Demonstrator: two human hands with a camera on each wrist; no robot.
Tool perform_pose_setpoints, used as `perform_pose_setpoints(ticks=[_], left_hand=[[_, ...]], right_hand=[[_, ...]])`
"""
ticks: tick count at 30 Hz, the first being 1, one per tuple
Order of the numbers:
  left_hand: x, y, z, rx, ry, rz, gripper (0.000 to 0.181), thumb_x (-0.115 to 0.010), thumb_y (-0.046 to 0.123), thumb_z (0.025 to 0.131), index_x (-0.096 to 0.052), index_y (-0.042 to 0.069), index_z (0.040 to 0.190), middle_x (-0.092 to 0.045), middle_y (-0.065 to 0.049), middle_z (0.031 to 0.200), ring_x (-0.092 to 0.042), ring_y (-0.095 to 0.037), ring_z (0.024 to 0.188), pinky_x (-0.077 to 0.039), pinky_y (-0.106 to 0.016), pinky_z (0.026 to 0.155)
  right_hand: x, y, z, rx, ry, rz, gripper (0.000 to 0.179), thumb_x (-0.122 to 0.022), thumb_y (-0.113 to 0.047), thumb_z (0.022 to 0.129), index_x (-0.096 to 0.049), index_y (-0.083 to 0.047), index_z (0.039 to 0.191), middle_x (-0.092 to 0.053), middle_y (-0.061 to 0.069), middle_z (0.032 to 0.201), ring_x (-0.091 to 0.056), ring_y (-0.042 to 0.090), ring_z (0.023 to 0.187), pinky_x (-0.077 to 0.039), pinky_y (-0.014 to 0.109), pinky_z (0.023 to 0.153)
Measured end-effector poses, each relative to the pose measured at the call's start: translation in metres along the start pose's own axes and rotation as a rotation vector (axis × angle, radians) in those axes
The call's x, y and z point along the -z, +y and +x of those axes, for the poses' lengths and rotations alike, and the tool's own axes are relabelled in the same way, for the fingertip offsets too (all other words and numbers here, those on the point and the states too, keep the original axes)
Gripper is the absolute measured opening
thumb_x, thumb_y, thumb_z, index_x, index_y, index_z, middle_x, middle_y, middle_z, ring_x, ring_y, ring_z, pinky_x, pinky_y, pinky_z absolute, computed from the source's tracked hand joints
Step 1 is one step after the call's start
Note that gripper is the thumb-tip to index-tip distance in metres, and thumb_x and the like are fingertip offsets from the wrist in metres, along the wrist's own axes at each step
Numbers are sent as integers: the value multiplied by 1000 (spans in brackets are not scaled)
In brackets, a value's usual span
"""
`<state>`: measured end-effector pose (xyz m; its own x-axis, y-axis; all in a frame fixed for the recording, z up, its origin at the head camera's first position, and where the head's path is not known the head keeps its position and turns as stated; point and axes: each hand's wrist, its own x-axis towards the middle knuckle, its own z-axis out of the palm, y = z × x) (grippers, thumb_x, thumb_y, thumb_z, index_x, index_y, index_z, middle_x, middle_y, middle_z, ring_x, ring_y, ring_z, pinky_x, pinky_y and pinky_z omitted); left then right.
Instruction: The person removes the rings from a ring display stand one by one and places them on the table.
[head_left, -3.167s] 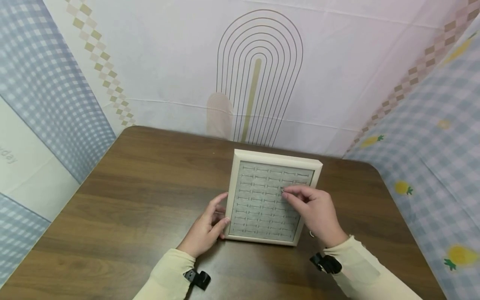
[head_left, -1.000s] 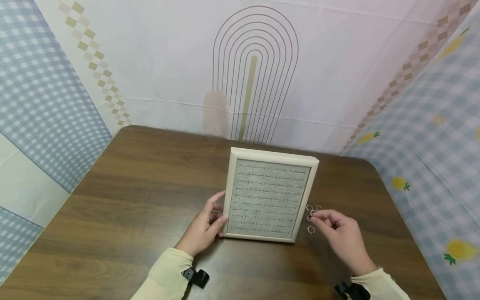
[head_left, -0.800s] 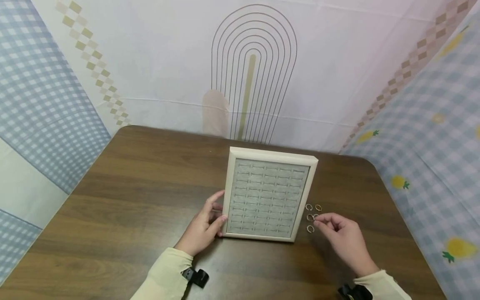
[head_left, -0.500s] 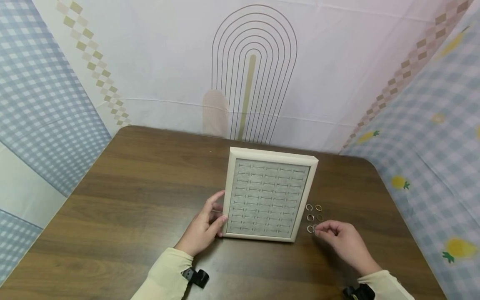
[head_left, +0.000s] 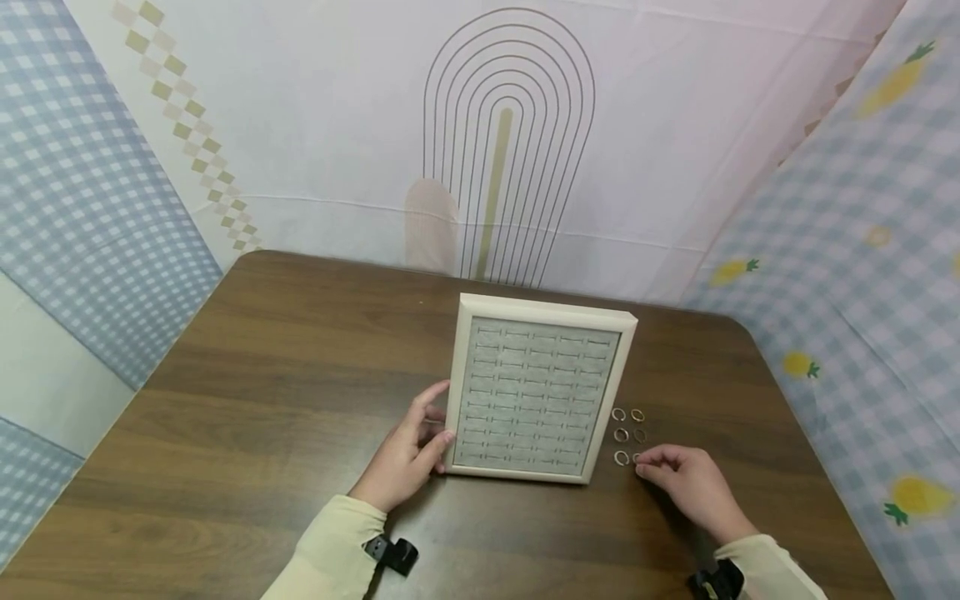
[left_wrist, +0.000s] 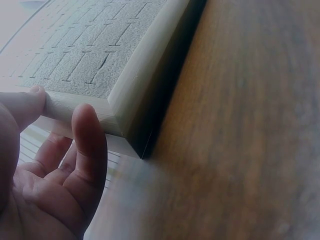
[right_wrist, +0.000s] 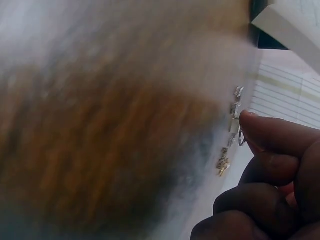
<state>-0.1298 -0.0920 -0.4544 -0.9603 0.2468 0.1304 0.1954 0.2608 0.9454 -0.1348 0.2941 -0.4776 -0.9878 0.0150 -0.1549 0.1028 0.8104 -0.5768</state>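
Observation:
A ring display board (head_left: 538, 392) with a pale frame and a grey slotted pad stands tilted on the table. My left hand (head_left: 405, 457) grips its lower left edge; in the left wrist view the thumb and fingers (left_wrist: 89, 135) are at the frame's border. To the board's right, my right hand (head_left: 690, 483) pinches a small ring (right_wrist: 242, 137) between thumb and forefinger, low over the table. Several rings lie beside it in two short columns, among them a silver ring (head_left: 621, 458), a gold ring (head_left: 637, 415) and a darker ring (head_left: 640, 435).
The brown wooden table (head_left: 300, 375) runs back to a white patterned cloth (head_left: 337, 125). A blue checked cloth (head_left: 847, 292) with pineapples hangs at the right edge. Each wrist carries a black strap device, such as the left one (head_left: 392, 553).
My right hand has left the board's pad and come down to the rings. It has then shifted toward me along them, and the darker ring now lies uncovered. The left hand keeps its grip.

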Motion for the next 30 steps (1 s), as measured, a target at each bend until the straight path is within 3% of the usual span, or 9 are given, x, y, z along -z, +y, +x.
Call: perform_pose_setpoints(ticks=[14,20,24,30], left_hand=[[0,-1,-1,5,-3,11,65,-54,3,93,-24,31,144,-53,-11,107,-61,-20,83,-54,-39,56],[0,1,-3,3,-10,7,65,-54,3,93,-25,29,145,-53,-11,107,-61,-20,83,-54,-39,56],[1,2,-3,0,-12,18,64,-53,3,93,-25,26,145,-53,-11,107,-61,-20,83,-54,-39,57],[-3,-13,1,6,-5,35,65,-54,5,93,-23,30,145,-53,-10,108,-61,-19,84,-53,-39,56]], right_hand=[[2,12,4,26,0,-64,7,-70,-26,83,-73,-20,87,-69,0,93,-60,15,82,-45,33,68],[1,15,2,1,-24,-67,12,-69,-31,83,-73,-23,90,-69,1,98,-62,23,93,-49,41,76],[2,15,2,1,-24,-57,13,-69,-32,83,-73,-22,92,-69,1,99,-62,23,94,-48,39,76],[1,14,1,3,-13,-49,12,-69,-30,83,-73,-22,91,-69,1,98,-62,20,92,-47,35,74]])
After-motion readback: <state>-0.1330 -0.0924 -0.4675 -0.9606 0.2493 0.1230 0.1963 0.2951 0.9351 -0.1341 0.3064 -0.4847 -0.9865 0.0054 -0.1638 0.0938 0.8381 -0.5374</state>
